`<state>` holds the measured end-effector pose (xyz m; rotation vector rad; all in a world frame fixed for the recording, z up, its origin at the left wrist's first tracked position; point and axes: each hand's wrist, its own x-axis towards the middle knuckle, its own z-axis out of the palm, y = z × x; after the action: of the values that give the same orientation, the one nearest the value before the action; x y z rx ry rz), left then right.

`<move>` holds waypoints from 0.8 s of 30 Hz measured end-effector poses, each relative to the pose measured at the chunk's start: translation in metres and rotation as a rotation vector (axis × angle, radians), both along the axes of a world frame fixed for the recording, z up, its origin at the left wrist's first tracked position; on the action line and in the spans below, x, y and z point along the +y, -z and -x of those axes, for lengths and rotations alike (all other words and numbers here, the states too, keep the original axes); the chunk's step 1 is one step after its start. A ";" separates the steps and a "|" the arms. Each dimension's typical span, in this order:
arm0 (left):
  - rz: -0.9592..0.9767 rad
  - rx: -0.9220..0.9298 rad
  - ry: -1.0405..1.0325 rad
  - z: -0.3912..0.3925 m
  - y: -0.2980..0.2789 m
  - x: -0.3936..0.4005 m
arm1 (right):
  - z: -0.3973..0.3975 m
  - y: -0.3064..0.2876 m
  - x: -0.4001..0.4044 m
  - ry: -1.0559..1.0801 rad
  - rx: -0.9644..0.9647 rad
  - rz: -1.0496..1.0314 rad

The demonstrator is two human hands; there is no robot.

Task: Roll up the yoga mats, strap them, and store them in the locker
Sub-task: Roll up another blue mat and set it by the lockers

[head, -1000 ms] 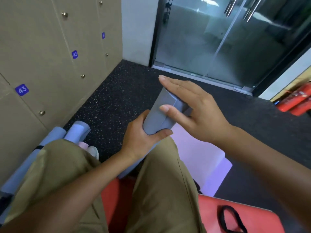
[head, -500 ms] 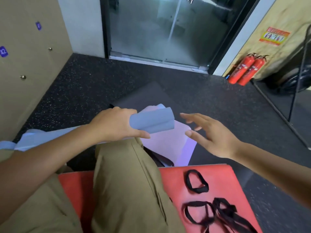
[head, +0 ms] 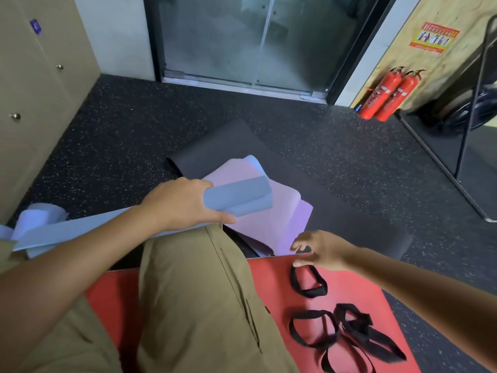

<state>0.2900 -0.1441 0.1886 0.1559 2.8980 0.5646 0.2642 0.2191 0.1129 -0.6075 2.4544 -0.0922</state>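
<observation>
Mat [head: 239,196] rolled into a blue-grey tube lies across the person's lap, its free end pointing to the right and a loose flap showing along the roll's edge. The left hand [head: 183,204] grips this roll near that end, fingers curled over the top and thumb underneath. The right hand [head: 320,251] hovers over the far edge of a red mat [head: 271,281], fingers loosely spread and bent, just above a black strap [head: 308,282] lying in a loop; whether the fingertips touch it cannot be told. More black straps [head: 347,335] lie tangled nearer on the red mat. Pink mats [head: 269,230] and a dark mat [head: 231,146] lie flat on the speckled floor beyond the knees.
</observation>
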 end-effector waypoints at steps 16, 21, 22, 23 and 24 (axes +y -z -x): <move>-0.091 -0.074 -0.007 0.014 0.006 -0.005 | 0.011 0.016 -0.008 0.234 -0.181 0.127; -0.111 -0.106 -0.011 0.021 0.006 -0.004 | 0.001 0.003 -0.018 0.680 -0.566 0.654; -0.116 -0.106 -0.014 0.021 0.006 -0.004 | -0.001 0.002 -0.021 0.755 -0.652 0.770; -0.122 -0.105 -0.017 0.021 0.006 -0.004 | -0.002 0.000 -0.025 0.819 -0.710 0.868; -0.128 -0.104 -0.020 0.020 0.006 -0.004 | -0.004 -0.001 -0.029 0.870 -0.745 0.953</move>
<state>0.2698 -0.1483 0.1824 0.1115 2.7666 0.7399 0.2681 0.1902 0.1144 0.1986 1.6362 -1.5616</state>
